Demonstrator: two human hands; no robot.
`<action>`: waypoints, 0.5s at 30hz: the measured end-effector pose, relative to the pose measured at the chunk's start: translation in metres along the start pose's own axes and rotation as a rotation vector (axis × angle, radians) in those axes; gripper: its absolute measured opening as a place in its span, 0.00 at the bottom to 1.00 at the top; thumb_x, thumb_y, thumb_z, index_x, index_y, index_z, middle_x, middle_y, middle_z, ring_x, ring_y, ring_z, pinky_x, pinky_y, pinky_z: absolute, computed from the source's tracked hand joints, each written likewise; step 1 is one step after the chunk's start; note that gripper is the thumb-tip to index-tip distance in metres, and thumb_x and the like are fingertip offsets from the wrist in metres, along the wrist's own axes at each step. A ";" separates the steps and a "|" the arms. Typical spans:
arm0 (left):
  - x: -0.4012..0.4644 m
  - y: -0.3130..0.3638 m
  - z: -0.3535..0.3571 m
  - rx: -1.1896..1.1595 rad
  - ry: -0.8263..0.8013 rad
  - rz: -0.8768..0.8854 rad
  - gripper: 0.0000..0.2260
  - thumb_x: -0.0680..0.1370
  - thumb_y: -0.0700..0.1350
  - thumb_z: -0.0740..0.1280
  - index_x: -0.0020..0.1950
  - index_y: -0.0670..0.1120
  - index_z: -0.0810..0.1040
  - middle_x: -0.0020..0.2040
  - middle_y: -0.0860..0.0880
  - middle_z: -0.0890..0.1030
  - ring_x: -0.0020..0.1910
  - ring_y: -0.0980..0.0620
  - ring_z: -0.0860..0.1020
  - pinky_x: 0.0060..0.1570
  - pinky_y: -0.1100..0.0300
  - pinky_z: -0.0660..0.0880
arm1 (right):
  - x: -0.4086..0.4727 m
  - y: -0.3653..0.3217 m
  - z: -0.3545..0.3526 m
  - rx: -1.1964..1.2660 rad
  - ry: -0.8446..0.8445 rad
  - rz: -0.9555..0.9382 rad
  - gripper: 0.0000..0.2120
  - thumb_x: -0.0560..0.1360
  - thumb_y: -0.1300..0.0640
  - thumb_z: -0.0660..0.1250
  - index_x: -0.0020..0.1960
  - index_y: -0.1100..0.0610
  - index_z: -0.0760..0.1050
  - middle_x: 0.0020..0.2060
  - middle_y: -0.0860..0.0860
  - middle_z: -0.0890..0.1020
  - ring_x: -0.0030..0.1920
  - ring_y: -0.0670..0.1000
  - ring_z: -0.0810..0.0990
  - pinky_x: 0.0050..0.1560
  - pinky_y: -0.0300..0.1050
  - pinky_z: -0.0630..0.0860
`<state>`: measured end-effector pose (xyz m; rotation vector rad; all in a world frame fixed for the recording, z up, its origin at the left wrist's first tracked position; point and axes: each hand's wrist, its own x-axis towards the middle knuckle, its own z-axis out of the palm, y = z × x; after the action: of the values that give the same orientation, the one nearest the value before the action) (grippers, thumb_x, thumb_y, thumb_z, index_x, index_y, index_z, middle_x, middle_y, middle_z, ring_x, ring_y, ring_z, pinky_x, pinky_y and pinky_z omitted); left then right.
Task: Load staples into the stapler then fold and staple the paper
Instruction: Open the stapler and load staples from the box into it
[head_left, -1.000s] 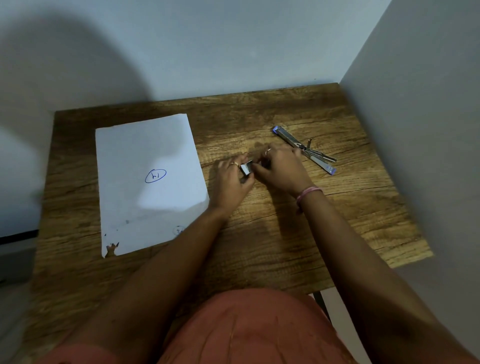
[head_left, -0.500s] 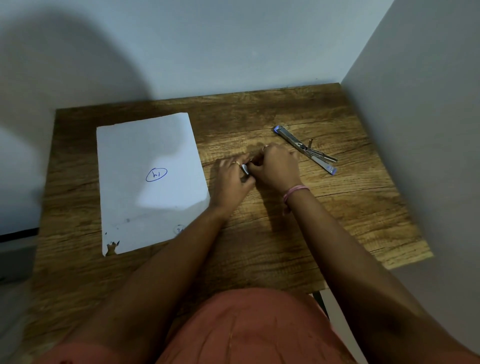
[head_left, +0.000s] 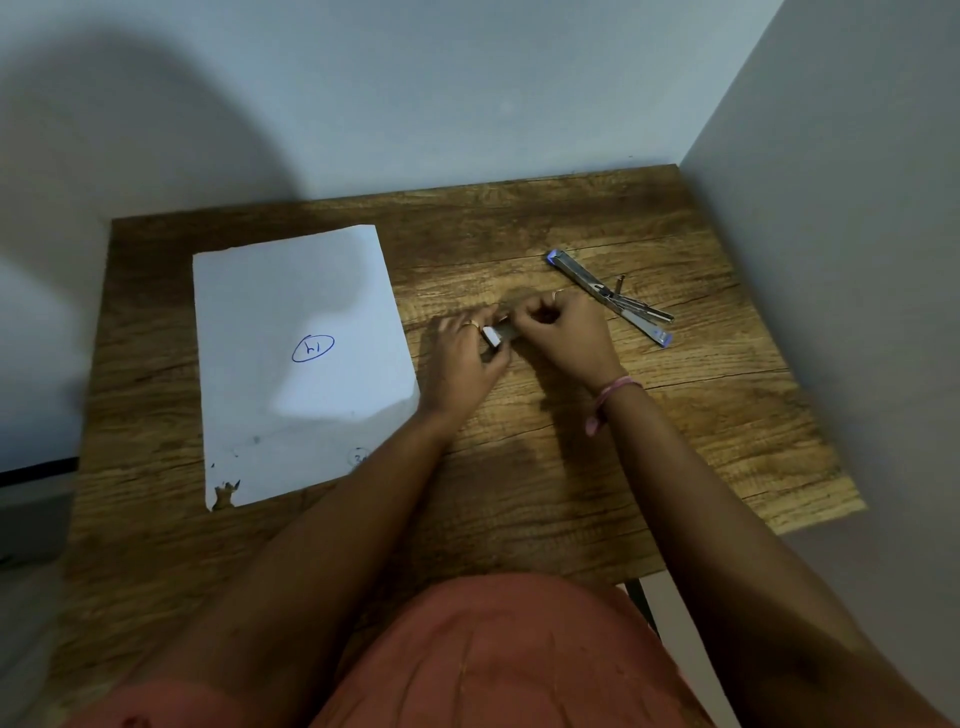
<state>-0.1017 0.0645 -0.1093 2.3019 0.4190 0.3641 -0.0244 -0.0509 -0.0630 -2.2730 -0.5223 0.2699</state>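
Observation:
A small grey staple box (head_left: 498, 334) is held between both hands at the middle of the wooden table (head_left: 519, 467). My left hand (head_left: 465, 364) grips its left end. My right hand (head_left: 563, 335) has its fingers closed on the right end, hiding that part. The stapler (head_left: 610, 297), metal with blue ends, lies swung open flat to the right of my right hand, apart from it. A white sheet of paper (head_left: 296, 364) with a circled blue mark lies flat on the left, with a torn near-left corner.
The table stands in a corner, with a wall (head_left: 415, 93) behind and another wall (head_left: 857, 260) close on the right. My lap in orange cloth (head_left: 493, 660) is at the near edge.
My right hand has shifted slightly left and closed tighter over the staple box. The left hand, the paper and the stapler have stayed in place.

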 end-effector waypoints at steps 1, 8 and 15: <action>0.000 0.000 0.000 0.002 0.007 0.001 0.19 0.75 0.45 0.69 0.65 0.43 0.75 0.62 0.44 0.78 0.63 0.45 0.71 0.59 0.60 0.64 | -0.002 0.002 -0.005 0.101 -0.005 0.017 0.07 0.72 0.56 0.70 0.36 0.52 0.79 0.36 0.50 0.83 0.40 0.48 0.81 0.50 0.53 0.78; 0.000 -0.001 0.002 0.030 0.025 0.022 0.19 0.75 0.45 0.68 0.65 0.44 0.75 0.61 0.46 0.79 0.62 0.46 0.72 0.56 0.65 0.61 | -0.027 0.034 -0.030 -0.180 -0.121 -0.291 0.04 0.73 0.58 0.72 0.41 0.59 0.79 0.37 0.48 0.76 0.39 0.48 0.75 0.41 0.38 0.68; 0.003 -0.003 0.002 0.051 0.019 0.037 0.19 0.75 0.46 0.68 0.65 0.44 0.75 0.62 0.46 0.79 0.62 0.46 0.72 0.63 0.55 0.65 | -0.043 0.053 -0.040 -0.472 -0.205 -0.487 0.10 0.77 0.53 0.68 0.53 0.56 0.83 0.47 0.54 0.82 0.45 0.55 0.82 0.44 0.51 0.78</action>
<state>-0.0990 0.0660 -0.1125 2.3597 0.3996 0.3982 -0.0337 -0.1283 -0.0733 -2.4769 -1.3381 0.1414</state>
